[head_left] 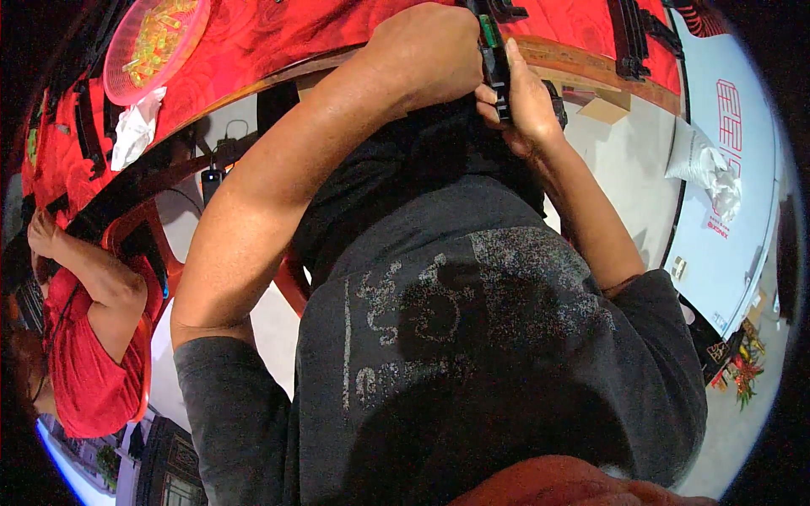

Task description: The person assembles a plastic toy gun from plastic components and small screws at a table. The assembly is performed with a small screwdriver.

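A narrow black plastic piece (pixel 501 88) with a green part near its upper end is held upright at the table's front edge. My right hand (pixel 530 105) grips it from the right, thumb along its side and fingertips curled round its lower part. Against its left side is my left hand (pixel 430 55), closed, with the back of the hand showing. Its fingertips are hidden, so what they pinch cannot be made out. The upper end of the piece runs close to the picture's top edge.
On the red tablecloth (pixel 270 34) stand a pink basket (pixel 114 80) of small yellow pieces, a crumpled white tissue (pixel 137 131) and several black strips (pixel 629 38). A cardboard box (pixel 606 107) lies below the table. A white cabinet (pixel 730 110) stands right; a person in red (pixel 97 337) sits left.
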A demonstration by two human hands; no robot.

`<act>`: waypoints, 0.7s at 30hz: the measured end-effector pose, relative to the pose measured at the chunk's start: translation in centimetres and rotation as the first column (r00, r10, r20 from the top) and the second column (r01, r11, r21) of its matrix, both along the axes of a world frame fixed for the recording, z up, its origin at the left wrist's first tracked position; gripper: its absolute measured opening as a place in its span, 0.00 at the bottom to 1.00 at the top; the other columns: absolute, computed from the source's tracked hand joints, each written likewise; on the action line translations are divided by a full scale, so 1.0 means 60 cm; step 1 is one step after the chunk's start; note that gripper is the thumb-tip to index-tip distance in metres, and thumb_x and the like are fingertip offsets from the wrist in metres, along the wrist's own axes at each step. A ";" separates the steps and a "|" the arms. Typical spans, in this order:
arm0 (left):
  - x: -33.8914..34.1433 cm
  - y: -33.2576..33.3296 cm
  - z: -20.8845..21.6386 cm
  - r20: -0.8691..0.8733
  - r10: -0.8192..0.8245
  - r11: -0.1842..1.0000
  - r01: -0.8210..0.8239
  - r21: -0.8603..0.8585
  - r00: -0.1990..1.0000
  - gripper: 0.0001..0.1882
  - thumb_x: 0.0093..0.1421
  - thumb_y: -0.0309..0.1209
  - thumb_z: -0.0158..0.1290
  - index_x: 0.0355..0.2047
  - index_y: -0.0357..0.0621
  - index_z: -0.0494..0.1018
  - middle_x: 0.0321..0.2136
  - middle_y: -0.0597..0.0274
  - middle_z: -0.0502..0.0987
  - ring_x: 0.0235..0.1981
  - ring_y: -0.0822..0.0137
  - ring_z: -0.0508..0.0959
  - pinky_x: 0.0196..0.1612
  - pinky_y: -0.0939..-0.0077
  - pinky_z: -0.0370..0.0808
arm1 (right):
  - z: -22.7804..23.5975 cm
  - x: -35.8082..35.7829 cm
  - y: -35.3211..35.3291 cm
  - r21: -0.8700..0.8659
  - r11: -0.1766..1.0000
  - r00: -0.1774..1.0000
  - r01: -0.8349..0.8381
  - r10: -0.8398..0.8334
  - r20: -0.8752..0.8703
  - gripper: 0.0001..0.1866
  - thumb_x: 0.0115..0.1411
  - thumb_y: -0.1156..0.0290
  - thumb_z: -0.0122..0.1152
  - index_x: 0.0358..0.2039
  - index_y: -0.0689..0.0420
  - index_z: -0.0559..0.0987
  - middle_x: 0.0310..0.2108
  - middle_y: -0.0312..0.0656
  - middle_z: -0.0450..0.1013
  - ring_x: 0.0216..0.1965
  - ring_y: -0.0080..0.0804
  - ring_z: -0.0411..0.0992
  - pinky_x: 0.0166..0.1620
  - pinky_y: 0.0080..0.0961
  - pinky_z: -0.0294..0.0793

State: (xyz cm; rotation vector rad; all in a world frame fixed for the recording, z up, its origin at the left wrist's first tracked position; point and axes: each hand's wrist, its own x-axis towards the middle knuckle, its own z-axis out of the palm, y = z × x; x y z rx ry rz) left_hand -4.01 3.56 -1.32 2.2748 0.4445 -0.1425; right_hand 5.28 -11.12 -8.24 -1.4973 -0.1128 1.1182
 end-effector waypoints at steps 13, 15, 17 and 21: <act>0.008 0.011 0.015 -0.042 -0.097 0.995 0.097 0.012 0.994 0.14 0.55 0.32 0.49 0.32 0.32 0.77 0.31 0.37 0.77 0.35 0.42 0.78 0.37 0.55 0.74 | 0.011 -0.009 0.007 -0.022 1.000 1.000 0.005 -0.004 0.029 0.24 0.68 0.45 0.36 0.32 0.54 0.68 0.15 0.32 0.59 0.13 0.21 0.53 0.18 0.19 0.52; -0.022 -0.012 0.016 0.173 -0.081 0.986 0.053 0.159 0.982 0.14 0.55 0.32 0.49 0.32 0.33 0.77 0.31 0.37 0.77 0.35 0.42 0.78 0.37 0.55 0.74 | 0.012 -0.007 0.005 -0.029 1.000 1.000 0.001 -0.001 0.019 0.24 0.67 0.44 0.37 0.32 0.54 0.67 0.15 0.33 0.59 0.13 0.21 0.53 0.18 0.19 0.52; -0.024 -0.013 0.017 0.381 -0.086 0.957 -0.030 0.289 0.921 0.14 0.55 0.32 0.49 0.32 0.33 0.77 0.31 0.38 0.77 0.35 0.43 0.79 0.37 0.55 0.74 | -0.002 0.002 -0.003 -0.006 1.000 1.000 -0.015 0.015 0.019 0.26 0.68 0.45 0.37 0.33 0.57 0.69 0.19 0.35 0.63 0.15 0.21 0.57 0.18 0.19 0.55; 0.012 0.009 0.020 -0.074 -0.097 0.995 0.099 0.026 0.993 0.13 0.55 0.32 0.49 0.32 0.33 0.77 0.31 0.39 0.78 0.36 0.44 0.79 0.36 0.56 0.74 | 0.000 -0.001 -0.001 0.009 1.000 1.000 0.017 -0.017 0.017 0.28 0.68 0.45 0.37 0.34 0.60 0.72 0.22 0.37 0.67 0.17 0.20 0.60 0.18 0.19 0.58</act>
